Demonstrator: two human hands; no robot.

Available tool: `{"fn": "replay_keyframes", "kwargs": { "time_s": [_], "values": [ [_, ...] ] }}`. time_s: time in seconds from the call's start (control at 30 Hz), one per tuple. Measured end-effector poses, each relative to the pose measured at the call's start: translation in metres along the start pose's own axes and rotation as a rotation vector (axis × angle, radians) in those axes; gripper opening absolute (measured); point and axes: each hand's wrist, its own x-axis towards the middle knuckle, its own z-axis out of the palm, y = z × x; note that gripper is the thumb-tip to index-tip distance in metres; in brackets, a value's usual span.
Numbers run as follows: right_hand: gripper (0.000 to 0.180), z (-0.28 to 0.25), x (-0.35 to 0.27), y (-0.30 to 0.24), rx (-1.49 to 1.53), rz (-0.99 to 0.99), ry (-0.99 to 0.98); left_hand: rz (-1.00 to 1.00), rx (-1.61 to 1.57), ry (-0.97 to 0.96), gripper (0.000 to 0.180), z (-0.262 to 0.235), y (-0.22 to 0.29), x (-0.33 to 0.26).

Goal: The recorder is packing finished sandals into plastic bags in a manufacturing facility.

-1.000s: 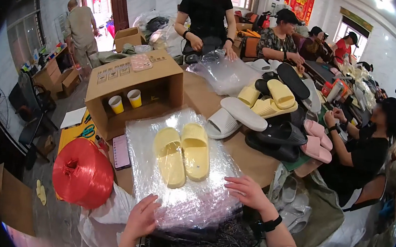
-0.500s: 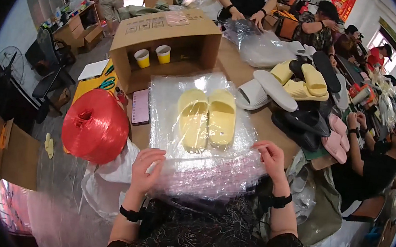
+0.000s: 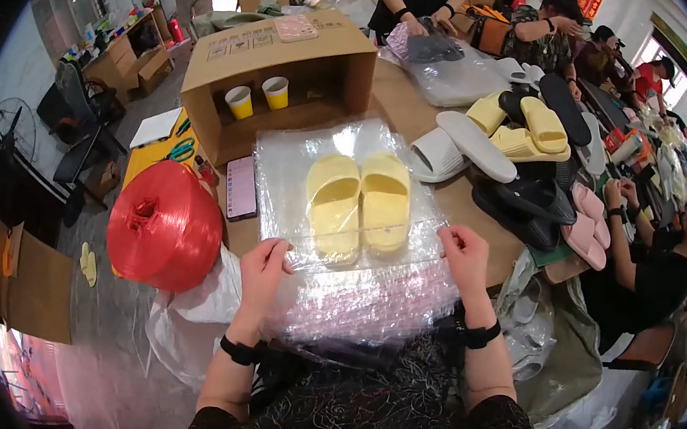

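Observation:
A pair of pale yellow slippers (image 3: 331,228) lies side by side, toes away from me, on a stack of clear plastic bags (image 3: 283,176). My left hand (image 3: 263,266) pinches the near left corner of a clear plastic sheet or bag layer with a pink-patterned lower part (image 3: 359,304). At its near right corner, my right hand (image 3: 464,259) grips the same film, fingers curled. Between my hands the film's edge is stretched over the slippers' heel ends. Whether the slippers are inside one bag, I cannot tell.
An open cardboard box (image 3: 276,136) with two yellow-white cups (image 3: 240,103) stands ahead. On the left are a phone (image 3: 241,188), a red twine roll (image 3: 165,225) and teal scissors (image 3: 182,149). Loose slippers (image 3: 476,147) pile up on the right. A co-worker's hands (image 3: 431,21) handle plastic across the table.
Both my hands have moved slightly away from me, drawing the film's edge up over the slippers' heels. Across the table, the co-worker now has a dark item at the plastic.

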Motion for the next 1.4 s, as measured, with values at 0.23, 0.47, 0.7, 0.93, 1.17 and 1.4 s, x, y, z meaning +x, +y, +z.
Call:
{"fn": "replay_keyframes", "kwargs": {
  "time_s": [0.23,0.47,0.7,0.93,1.17,1.4],
  "values": [
    [0.022,0.01,-0.01,0.031,-0.29,0.037,0.079,-0.12,0.372,-0.001,0.023,0.013,0.004,0.01],
    [0.02,0.014,-0.009,0.025,-0.372,-0.046,0.118,0.854,0.645,-0.139,0.041,0.029,0.046,-0.025],
    [0.024,0.015,-0.015,0.006,-0.573,-0.091,0.146,0.649,0.982,-0.287,0.049,0.046,-0.021,-0.005],
    [0.059,0.079,-0.045,-0.041,-0.675,-0.756,-0.37,0.591,0.997,-0.264,0.049,0.045,-0.031,-0.006],
    [0.069,0.091,-0.044,0.002,-0.693,-0.635,-0.522,0.558,0.988,-0.275,0.053,0.049,-0.033,-0.006],
    [0.071,0.061,-0.034,0.011,-0.784,-0.579,-0.434,0.534,0.969,-0.296,0.054,0.042,-0.04,-0.008]
  ]
}}
